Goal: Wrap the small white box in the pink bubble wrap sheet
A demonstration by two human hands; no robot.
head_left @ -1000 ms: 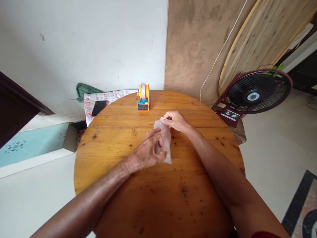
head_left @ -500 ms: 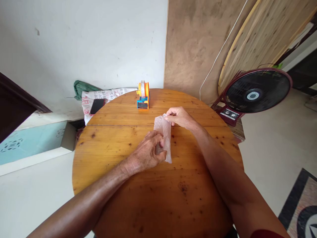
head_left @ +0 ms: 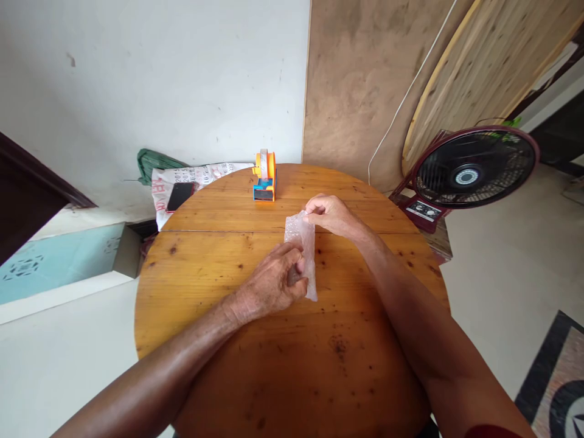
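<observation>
A narrow strip of folded bubble wrap (head_left: 308,252) lies lengthwise on the wooden table (head_left: 210,255), its long side pointing away from me. My left hand (head_left: 280,277) rests over its lower left part, thumb and fingers curled and pressing on the wrap. At the far end, my right hand (head_left: 326,213) pinches the top right corner between thumb and fingers. Whether anything lies inside the folded wrap cannot be made out. Beyond the hands stands an orange and blue tape dispenser (head_left: 264,176) with a roll of tape on it.
To the right is a dark red fan (head_left: 474,170) on a stand, past the table's rim. A dark phone-like object (head_left: 180,196) lies on a white printed sack (head_left: 163,182) at the far left. A white wall (head_left: 205,79) rises behind the table.
Almost nothing differs. My right hand's fingers have shifted slightly at the wrap's far corner, while my left hand stays in place on it. The view has moved a little.
</observation>
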